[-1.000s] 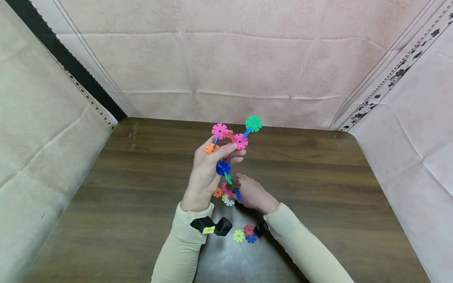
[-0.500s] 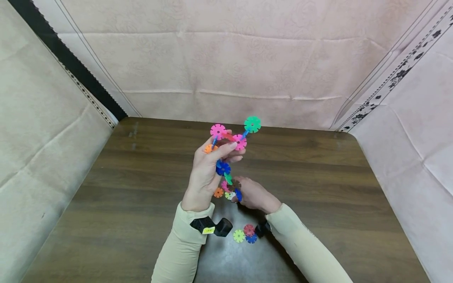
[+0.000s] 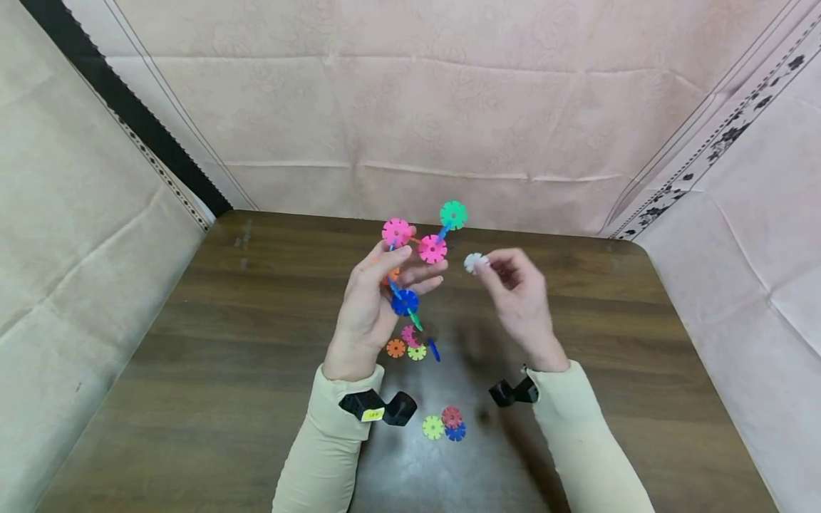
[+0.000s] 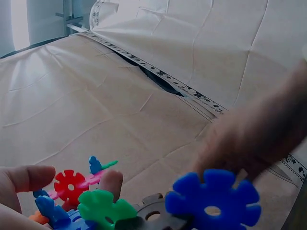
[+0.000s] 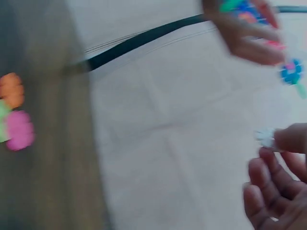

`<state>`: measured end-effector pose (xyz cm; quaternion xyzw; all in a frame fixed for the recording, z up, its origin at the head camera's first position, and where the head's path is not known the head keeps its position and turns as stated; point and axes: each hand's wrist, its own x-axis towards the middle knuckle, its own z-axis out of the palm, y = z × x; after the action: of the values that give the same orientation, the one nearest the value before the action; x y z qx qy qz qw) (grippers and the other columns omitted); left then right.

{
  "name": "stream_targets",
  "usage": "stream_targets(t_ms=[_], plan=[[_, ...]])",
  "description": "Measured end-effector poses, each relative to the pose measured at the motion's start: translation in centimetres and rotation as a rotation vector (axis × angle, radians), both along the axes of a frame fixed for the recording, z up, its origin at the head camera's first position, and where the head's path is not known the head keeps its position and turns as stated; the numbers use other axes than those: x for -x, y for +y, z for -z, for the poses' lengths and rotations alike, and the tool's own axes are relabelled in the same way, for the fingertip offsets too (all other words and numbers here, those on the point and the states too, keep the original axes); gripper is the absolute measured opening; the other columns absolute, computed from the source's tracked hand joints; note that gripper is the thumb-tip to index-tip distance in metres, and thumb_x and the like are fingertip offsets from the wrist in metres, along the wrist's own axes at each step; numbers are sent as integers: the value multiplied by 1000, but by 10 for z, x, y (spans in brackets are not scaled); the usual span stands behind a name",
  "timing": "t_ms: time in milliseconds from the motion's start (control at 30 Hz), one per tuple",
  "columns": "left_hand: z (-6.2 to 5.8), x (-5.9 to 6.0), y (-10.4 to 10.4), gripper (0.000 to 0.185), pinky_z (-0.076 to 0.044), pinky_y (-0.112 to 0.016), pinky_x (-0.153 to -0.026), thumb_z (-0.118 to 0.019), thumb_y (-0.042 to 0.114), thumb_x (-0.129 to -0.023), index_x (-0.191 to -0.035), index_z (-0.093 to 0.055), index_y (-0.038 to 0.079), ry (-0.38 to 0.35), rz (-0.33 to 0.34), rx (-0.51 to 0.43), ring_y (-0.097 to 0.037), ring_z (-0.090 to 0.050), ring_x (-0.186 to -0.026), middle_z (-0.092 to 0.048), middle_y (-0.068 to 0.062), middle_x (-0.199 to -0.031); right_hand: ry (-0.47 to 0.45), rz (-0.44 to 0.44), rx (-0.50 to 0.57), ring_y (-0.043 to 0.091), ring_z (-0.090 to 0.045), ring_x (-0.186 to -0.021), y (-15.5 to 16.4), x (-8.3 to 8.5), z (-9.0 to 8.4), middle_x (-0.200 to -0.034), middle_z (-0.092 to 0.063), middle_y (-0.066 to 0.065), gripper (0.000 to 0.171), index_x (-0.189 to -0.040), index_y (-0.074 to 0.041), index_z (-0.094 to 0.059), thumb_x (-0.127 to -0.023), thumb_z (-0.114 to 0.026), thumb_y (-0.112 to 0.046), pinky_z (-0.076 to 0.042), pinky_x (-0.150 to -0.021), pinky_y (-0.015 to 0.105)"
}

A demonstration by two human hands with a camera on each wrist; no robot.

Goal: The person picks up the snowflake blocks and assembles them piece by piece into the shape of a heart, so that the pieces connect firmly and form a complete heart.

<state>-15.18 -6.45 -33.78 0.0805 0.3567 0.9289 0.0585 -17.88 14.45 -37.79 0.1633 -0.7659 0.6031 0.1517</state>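
My left hand [image 3: 367,312] grips a chain of interlocked, notched plastic discs between thumb and fingers. Pink discs [image 3: 432,249] and a green disc [image 3: 453,215] stick out at the chain's far end. Down past the palm hangs its other part, with a blue disc [image 3: 405,303] and a green one seen nearly edge-on. In the left wrist view, a large blue disc [image 4: 213,199] sits at the near end beside a dark disc. To the right, apart from the chain, my right hand [image 3: 522,303] pinches a white notched disc [image 3: 474,263] between thumb and fingertips.
Loose orange [image 3: 395,348], lime [image 3: 417,353] and pink discs lie on the wooden table [image 3: 269,370] below the chain. Nearer me, a lime disc [image 3: 432,427], a red disc [image 3: 452,417] and a blue disc lie together. Pale cloth [image 3: 410,121] hangs behind the table.
My right hand has picked the white disc from the loose ones and moved up and right with it. My left hand keeps the chain, which has turned slightly.
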Motion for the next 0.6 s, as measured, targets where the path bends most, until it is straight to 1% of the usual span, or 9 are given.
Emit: stream_targets(t_ms=[33, 100, 200, 300, 367, 467, 533, 600], plan=[[-1, 0, 0, 33, -53, -49, -87, -59, 15, -96, -126, -55, 2, 7, 11, 2, -31, -71, -92, -65, -14, -106, 52, 26, 44, 20, -56, -75, -1, -4, -11, -92, -64, 10, 16, -104, 1, -61, -93, -66, -9, -47, -62, 23], [-1, 0, 1, 24, -54, -49, -86, -60, 15, -95, -115, -60, 2, 9, 17, 8, -31, -71, -91, -67, -13, -100, 142, 54, 97, 18, -55, -74, -4, -14, -29, -90, -63, 12, 16, -104, 5, -61, -90, -66, 0, -46, -64, 22], [-1, 0, 3, 17, -54, -48, -85, -60, 16, -96, -108, -64, 4, 15, 22, 33, -29, -71, -88, -68, -12, -98, 247, 69, 102, 16, -56, -74, -10, -28, -49, -89, -61, 15, 16, -102, 11, -60, -87, -65, 8, -47, -67, 22], [-1, 0, 4, 21, -55, -47, -85, -58, 21, -98, -107, -65, 3, 22, 30, 43, -28, -71, -88, -66, -13, -100, 303, 50, 97, 18, -59, -77, -16, -34, -60, -93, -62, 20, 14, -99, 14, -59, -86, -64, 12, -49, -70, 24], [-1, 0, 5, 26, -54, -47, -86, -55, 25, -100, -111, -64, 2, 23, 49, 41, -27, -70, -89, -64, -13, -103, 315, 37, 100, 20, -61, -80, -18, -35, -63, -99, -63, 24, 12, -98, 14, -59, -86, -63, 13, -50, -72, 24], [-1, 0, 5, 34, -54, -48, -87, -51, 26, -102, -126, -59, 3, 14, 103, 35, -28, -69, -93, -63, -14, -107, 311, 26, 126, 21, -64, -86, -19, -35, -64, -109, -63, 26, 12, -99, 15, -56, -88, -61, 13, -51, -74, 25], [0, 0, 5, 38, -53, -47, -88, -49, 23, -103, -136, -54, 5, 8, 145, 33, -28, -69, -94, -61, -14, -110, 312, 30, 145, 20, -66, -88, -19, -34, -63, -110, -64, 27, 13, -100, 16, -55, -88, -60, 13, -51, -74, 25], [0, -1, 5, 39, -53, -47, -88, -49, 20, -102, -139, -52, 6, 3, 173, 42, -29, -69, -95, -61, -16, -113, 319, 35, 168, 18, -66, -88, -18, -34, -63, -107, -64, 28, 14, -101, 17, -54, -89, -60, 12, -52, -75, 25]])
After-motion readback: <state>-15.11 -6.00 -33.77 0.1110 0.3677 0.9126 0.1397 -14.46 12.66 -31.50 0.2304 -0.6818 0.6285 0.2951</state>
